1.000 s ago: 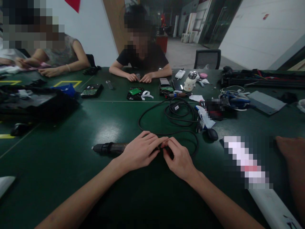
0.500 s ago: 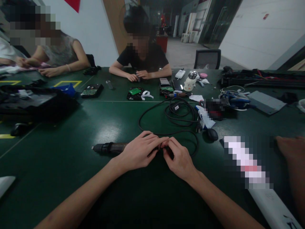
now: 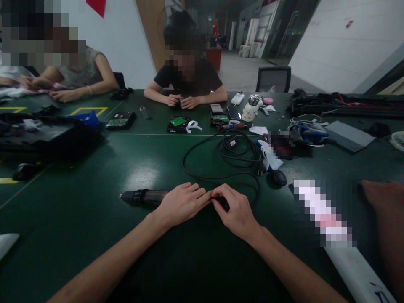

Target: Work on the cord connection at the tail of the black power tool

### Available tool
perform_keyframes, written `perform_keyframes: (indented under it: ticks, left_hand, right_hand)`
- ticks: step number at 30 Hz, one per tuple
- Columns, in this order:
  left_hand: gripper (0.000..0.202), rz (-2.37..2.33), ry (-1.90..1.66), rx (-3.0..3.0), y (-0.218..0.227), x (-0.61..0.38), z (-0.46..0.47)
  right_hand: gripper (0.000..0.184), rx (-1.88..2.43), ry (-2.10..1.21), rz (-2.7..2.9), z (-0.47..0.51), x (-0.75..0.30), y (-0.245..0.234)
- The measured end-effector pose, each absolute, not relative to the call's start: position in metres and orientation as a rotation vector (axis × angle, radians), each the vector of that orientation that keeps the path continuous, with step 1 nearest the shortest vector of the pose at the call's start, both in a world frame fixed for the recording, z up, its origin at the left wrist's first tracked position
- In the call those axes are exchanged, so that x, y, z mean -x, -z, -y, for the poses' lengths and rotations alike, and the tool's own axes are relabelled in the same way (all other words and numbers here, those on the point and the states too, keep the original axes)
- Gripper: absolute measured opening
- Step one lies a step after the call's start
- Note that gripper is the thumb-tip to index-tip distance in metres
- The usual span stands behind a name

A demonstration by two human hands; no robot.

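Note:
A dark, pen-shaped electric screwdriver lies on the green table with its metal tip pointing left. My left hand is closed over its rear part, fingers together and pointing right. My right hand is closed in a pinch, thumb and index fingertip meeting the tips of my left fingers. Whatever sits inside that pinch is too dark and covered to make out. Behind my hands, a black cable curves across the table and passes close to my right hand.
Opposite, a person handles a small object near hard drives. Another person sits at far left, by a black tray. On the right are a black mouse, a long white object and someone else's arm.
My left fingers have curled down and its thumb has gone out of sight. My right hand has shifted slightly left, its fingertips pinching closer to the left fingers.

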State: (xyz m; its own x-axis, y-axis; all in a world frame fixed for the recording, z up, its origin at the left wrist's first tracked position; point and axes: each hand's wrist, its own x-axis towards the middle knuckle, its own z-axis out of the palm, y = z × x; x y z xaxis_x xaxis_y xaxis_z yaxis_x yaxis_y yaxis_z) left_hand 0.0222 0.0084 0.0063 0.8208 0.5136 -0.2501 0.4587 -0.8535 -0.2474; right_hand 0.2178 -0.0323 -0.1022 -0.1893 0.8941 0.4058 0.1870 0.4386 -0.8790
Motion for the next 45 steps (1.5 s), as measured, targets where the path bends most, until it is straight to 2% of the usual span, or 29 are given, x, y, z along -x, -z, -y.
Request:
perform_keyframes:
  ticks: [5, 11, 17, 22, 27, 35, 45]
  left_hand:
    - [0.031, 0.703, -0.369, 2.837, -0.014, 0.008, -0.006]
    - [0.043, 0.925, -0.243, 2.78, -0.051, 0.075, -0.002]
    - [0.037, 1.214, -0.291, 2.477, -0.087, 0.15, -0.007]
    - [0.031, 1.435, -0.191, 2.077, -0.101, 0.191, -0.012]
    - [0.03, 1.514, -0.103, 2.013, -0.098, 0.196, -0.014]
    - [0.032, 1.534, -0.265, 2.397, -0.076, 0.158, -0.015]
    - [0.025, 1.465, -0.231, 2.838, -0.037, 0.073, 0.023]
  right_hand:
    - [0.014, 0.919, -0.784, 1.62, 0.037, -0.22, 0.096]
    - [0.015, 0.929, -0.773, 1.517, 0.039, -0.221, 0.097]
    - [0.016, 0.91, -0.765, 1.518, 0.039, -0.22, 0.099]
    - [0.015, 0.91, -0.773, 1.518, 0.039, -0.221, 0.101]
    - [0.016, 0.912, -0.789, 1.526, 0.039, -0.221, 0.1]
    - [0.017, 0.901, -0.791, 1.581, 0.04, -0.221, 0.099]
    - [0.026, 0.848, -0.701, 1.908, 0.039, -0.219, 0.085]
